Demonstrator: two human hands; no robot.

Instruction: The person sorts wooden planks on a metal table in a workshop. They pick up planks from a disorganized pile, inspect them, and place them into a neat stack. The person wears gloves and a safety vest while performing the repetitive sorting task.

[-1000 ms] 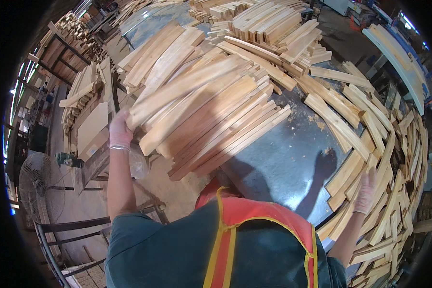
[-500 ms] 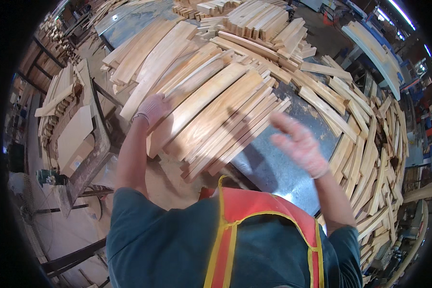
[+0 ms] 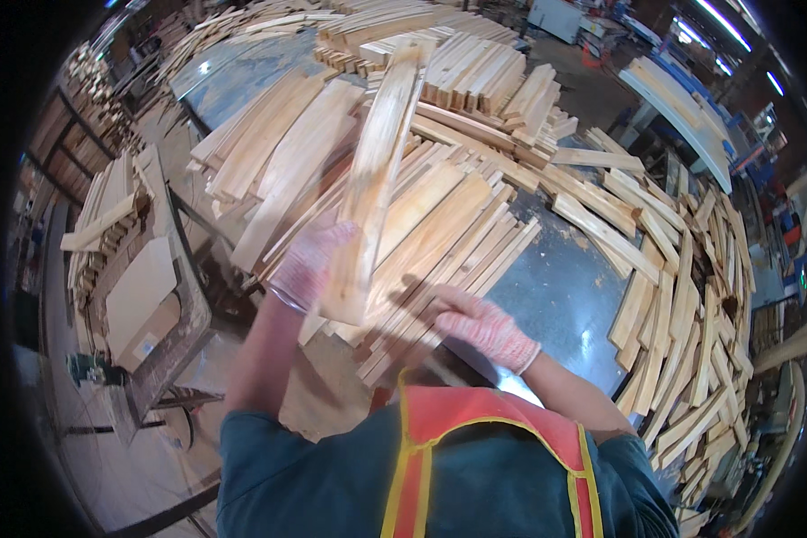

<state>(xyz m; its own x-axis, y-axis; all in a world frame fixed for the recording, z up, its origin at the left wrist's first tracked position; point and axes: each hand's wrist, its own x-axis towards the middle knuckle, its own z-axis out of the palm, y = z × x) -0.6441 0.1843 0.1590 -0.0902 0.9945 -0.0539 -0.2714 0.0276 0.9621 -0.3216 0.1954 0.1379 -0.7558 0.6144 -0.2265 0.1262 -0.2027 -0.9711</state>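
A long pale wooden board [image 3: 377,170] with brownish streaks is raised at a slant above the stacked boards. My left hand [image 3: 312,262], in a pinkish knitted glove, is closed around its near left edge. My right hand [image 3: 486,334], gloved the same way, hovers over the near right part of the board stack [image 3: 453,220]. Its fingers reach leftward, partly apart, with nothing visible in them. A gap separates them from the raised board.
The stack rests on a dark metal tabletop [image 3: 556,282]. A big heap of loose wooden strips [image 3: 681,314] curves along the right. More board stacks [image 3: 278,134] stand at the far left. A side bench [image 3: 172,318] holds cardboard [image 3: 142,291] and strips.
My left hand has lifted a board off the stack and swung its far end up. My right hand has moved left and nearer, from the tabletop to the stack's edge.
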